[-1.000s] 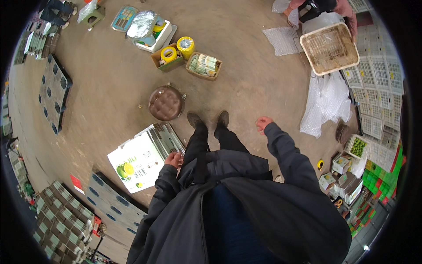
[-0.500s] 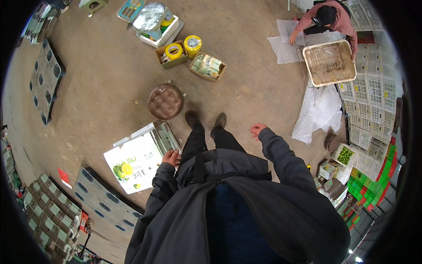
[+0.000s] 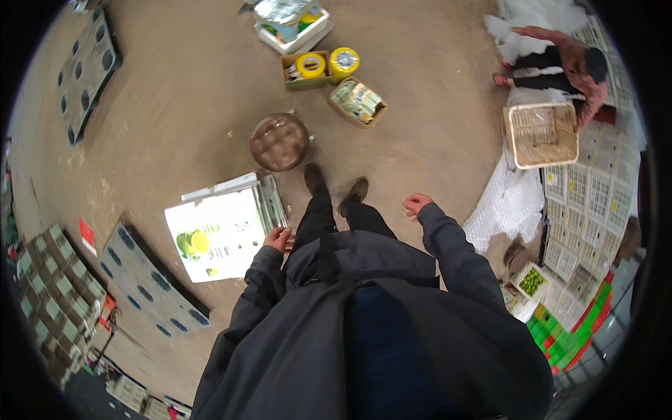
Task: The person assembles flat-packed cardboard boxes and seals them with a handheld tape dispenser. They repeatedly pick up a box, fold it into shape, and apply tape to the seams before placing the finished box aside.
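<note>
I stand on a brown concrete floor and look down at my dark jacket and shoes (image 3: 336, 185). My left hand (image 3: 278, 239) hangs at my side with loosely curled fingers, holding nothing, just right of a stack of flat white cartons with green fruit print (image 3: 217, 234). My right hand (image 3: 416, 204) hangs free on the other side, fingers curled, nothing in it. A round brown cushioned stool (image 3: 280, 142) stands just ahead of my feet.
Ahead lie a small box with yellow tape rolls (image 3: 308, 68), a box of packets (image 3: 358, 102) and a white carton (image 3: 290, 21). A crouching person (image 3: 553, 59) works by a wicker basket (image 3: 540, 134). Bubble wrap (image 3: 507, 206), stacked trays (image 3: 584, 203) right; dark moulded trays (image 3: 143, 276) left.
The view has shifted: the floor items slid toward the upper edge and the crouching person came further into the frame at upper right. My hands stay at my sides.
</note>
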Demonstrator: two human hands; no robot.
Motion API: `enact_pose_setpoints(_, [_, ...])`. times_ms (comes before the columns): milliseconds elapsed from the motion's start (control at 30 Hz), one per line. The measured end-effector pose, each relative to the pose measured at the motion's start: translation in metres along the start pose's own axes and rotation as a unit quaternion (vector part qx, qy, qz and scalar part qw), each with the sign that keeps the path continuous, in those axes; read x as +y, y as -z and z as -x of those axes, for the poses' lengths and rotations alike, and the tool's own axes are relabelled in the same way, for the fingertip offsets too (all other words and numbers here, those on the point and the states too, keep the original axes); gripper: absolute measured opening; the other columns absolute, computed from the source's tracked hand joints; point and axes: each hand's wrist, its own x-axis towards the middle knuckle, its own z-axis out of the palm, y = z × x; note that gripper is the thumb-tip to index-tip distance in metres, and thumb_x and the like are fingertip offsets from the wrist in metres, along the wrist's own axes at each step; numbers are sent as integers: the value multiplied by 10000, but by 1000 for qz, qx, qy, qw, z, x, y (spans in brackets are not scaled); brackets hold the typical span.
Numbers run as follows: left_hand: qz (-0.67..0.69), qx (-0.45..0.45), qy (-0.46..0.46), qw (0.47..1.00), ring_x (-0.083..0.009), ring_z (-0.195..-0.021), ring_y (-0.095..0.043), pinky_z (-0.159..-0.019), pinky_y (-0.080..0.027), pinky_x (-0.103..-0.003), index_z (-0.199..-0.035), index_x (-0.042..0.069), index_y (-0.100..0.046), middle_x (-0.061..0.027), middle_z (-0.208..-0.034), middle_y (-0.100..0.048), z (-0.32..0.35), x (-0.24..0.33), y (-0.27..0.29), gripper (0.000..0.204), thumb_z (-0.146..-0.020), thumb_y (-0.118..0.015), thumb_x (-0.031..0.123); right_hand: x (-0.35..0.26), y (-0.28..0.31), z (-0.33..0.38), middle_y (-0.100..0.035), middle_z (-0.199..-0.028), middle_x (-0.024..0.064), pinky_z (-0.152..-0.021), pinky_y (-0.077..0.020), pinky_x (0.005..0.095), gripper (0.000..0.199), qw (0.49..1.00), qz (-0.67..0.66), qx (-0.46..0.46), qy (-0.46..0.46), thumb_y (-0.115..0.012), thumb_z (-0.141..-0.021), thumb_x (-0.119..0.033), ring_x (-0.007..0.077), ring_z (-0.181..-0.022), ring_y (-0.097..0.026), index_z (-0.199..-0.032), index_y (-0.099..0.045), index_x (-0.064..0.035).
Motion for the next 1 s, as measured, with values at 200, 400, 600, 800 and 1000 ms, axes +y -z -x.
enact_pose_setpoints(200, [2, 19, -26, 999, -185, -787, -674, -652, -548, -347, -1306, 35, -591, -92, -1055, -737, 5, -8, -3, 503, -988, -643, 421, -7, 7, -12, -710, -1013, 44, -659, -586, 371, 333, 999, 24, -19, -22, -713, -911, -299, 185, -841, -711, -1187, -676, -114])
enact_pose_setpoints(400, [56, 38, -8, 998, -139, -732, -652, -592, -506, -312, -1195, 56, -659, -71, -961, -748, 18, -32, -11, 393, -983, -654, 386, -26, 3, -28, -704, -1008, 51, -666, -592, 390, 370, 997, 62, -54, -10, -722, -903, -307, 205, -835, -710, -1199, -666, -92])
enact_pose_setpoints(600, [140, 100, 14, 985, -121, -670, -620, -570, -493, -286, -1221, 48, -641, -72, -965, -741, 41, -89, -34, 407, -989, -654, 383, -61, -1, -55, -702, -994, 54, -647, -587, 373, 388, 986, 143, -86, 17, -738, -889, -290, 191, -799, -696, -1195, -671, -60])
enact_pose_setpoints(800, [263, 157, 31, 952, -172, -685, -679, -578, -524, -293, -1213, 19, -618, -130, -1013, -748, 61, -158, -62, 416, -989, -668, 366, -109, -13, -85, -705, -975, 60, -609, -579, 350, 386, 973, 190, -102, 82, -744, -885, -281, 168, -747, -680, -1183, -677, -45])
enact_pose_setpoints(1000, [217, 189, 14, 958, -155, -741, -660, -624, -528, -296, -1166, 17, -649, -101, -954, -734, 78, -218, -75, 406, -973, -683, 372, -126, -39, -88, -724, -939, 85, -575, -580, 347, 355, 961, 223, -102, 131, -758, -878, -270, 175, -742, -701, -1146, -695, -46])
